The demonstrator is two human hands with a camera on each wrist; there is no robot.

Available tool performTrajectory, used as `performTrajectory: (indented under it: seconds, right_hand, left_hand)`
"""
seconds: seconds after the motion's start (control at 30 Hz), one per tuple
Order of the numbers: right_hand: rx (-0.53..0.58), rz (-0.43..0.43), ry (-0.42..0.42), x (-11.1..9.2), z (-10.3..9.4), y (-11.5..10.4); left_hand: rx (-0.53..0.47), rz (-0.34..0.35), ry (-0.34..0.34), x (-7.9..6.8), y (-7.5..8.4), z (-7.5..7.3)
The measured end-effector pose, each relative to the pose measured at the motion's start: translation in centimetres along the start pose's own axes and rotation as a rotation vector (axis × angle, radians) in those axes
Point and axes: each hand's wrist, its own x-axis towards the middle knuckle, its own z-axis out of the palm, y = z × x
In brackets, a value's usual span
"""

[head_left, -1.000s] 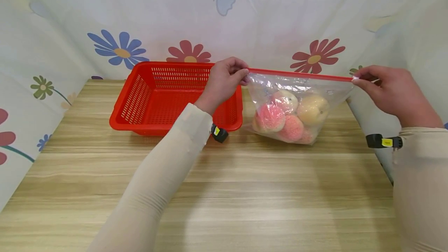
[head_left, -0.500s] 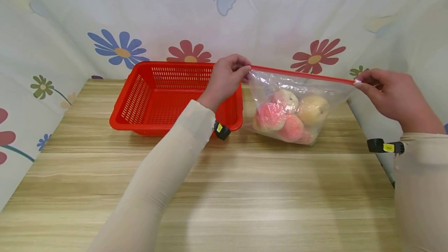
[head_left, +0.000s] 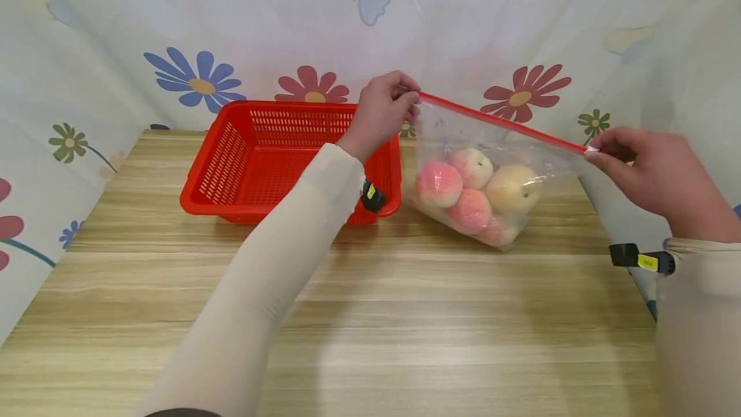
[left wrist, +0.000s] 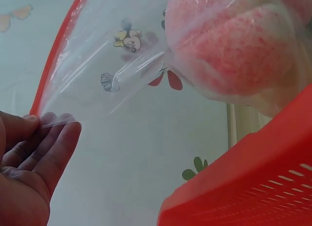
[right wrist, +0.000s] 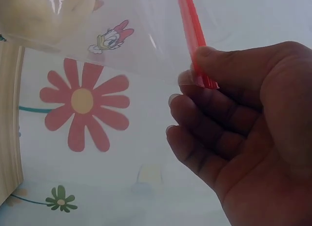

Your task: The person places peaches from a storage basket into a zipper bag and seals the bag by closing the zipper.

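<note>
A clear zip bag with a red zip strip is stretched between my hands, right of the basket. Inside lie several pink-and-white peaches and a yellow round fruit, gathered at the bottom. My left hand pinches the strip's left end between thumb and fingers, above the basket's right rim. Lower down, my right hand pinches the other end; in the right wrist view the thumb presses the red strip's tip against the index finger. The strip slopes down to the right.
A red perforated basket with nothing in it stands at the back left of the wooden table. A flower-printed curtain hangs behind the table and at both sides.
My left hand has risen and shifted slightly right, while my right hand has sunk a little. The bag now tilts down to the right, and the fruit has shifted inside it.
</note>
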Motion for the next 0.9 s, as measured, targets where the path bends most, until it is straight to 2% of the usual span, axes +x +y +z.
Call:
performTrajectory:
  seconds: [0.13, 0.27, 0.47, 0.63, 0.77, 0.9]
  right_hand:
    - [-0.003, -0.06, 0.009, -0.7, -0.2, -1.0]
    - [-0.003, -0.094, -0.021, -1.3, -0.4, -2.5]
    - [0.005, -0.212, -0.038, -2.0, -0.4, -5.0]
    - [-0.012, -0.308, -0.062, -2.3, -0.3, -7.3]
    - [0.052, -0.395, -0.113, -2.2, 0.2, -9.1]
    - [0.15, -0.428, -0.2, -1.8, 0.9, -10.5]
  left_hand:
    - [0.01, 0.002, -0.001, 0.8, 0.1, 0.0]
    - [0.038, -0.001, 0.011, 1.5, 0.3, 0.2]
    - [0.076, -0.021, 0.034, 2.2, 0.6, 0.4]
    - [0.102, -0.007, 0.019, 3.0, 0.8, 0.9]
    - [0.142, -0.006, 0.005, 3.5, 0.9, 1.2]
    - [0.183, -0.009, -0.005, 3.6, 0.9, 1.3]
